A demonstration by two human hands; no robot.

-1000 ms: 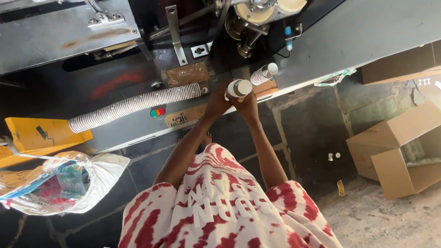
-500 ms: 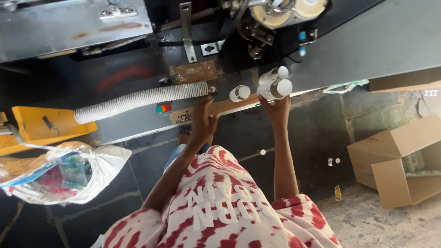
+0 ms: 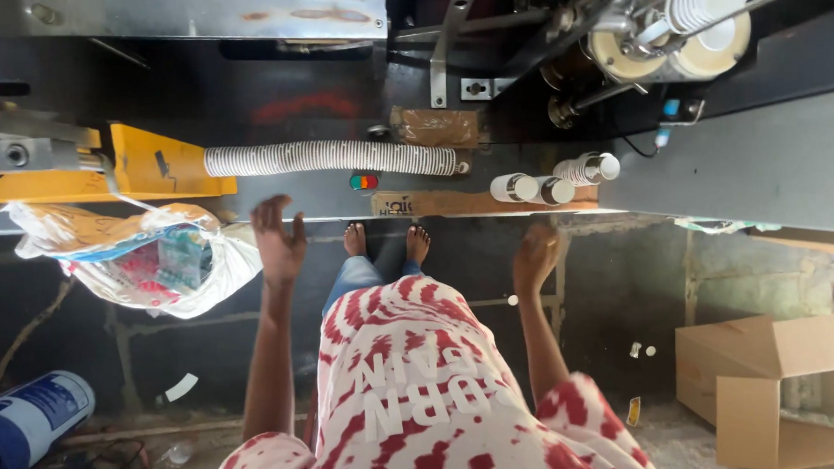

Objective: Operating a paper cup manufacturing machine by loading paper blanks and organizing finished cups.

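White cups loose on the ledge, both hands empty.
Left hand wide open, right hand relaxed; a bump might roll them off.

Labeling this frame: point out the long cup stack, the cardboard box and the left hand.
long cup stack [image 3: 331,158], head view, middle of the ribbed white row.
cardboard box [image 3: 756,409], head view, its front wall.
left hand [image 3: 279,243], head view, the palm.

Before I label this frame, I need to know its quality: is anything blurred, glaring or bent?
Head view: left hand slightly motion-blurred; right hand in shadow; cardboard box brightly lit; machine edges bow from wide-angle distortion; row of paper cups sharp.
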